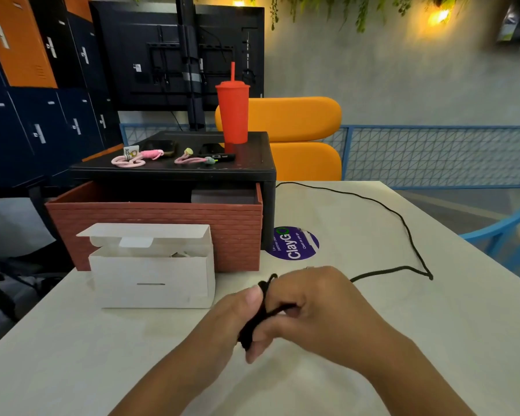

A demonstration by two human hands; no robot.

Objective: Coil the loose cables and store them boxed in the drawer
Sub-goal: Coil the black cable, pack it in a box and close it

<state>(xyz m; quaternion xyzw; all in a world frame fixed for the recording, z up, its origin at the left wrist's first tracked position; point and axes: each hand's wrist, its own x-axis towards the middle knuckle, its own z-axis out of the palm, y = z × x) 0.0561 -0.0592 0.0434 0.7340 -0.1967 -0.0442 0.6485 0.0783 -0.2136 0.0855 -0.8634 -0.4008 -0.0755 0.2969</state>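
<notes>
The black cable (254,321) is bunched into loops between both hands above the bench (373,235). The left hand (228,316) pinches the bundle; the right hand (321,304) is clenched around it. Its loose tail runs right and away from the grip. Left of the grip, the open white box (152,277) touches the open brick-patterned drawer (162,223).

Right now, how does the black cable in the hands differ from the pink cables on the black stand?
The black cable is only partly coiled: a small bundle sits in the hands, and its long tail trails across the table. The pink cables lie fully bundled. The black cable is gripped by the left hand and right hand; the pink cables lie untouched.
</notes>
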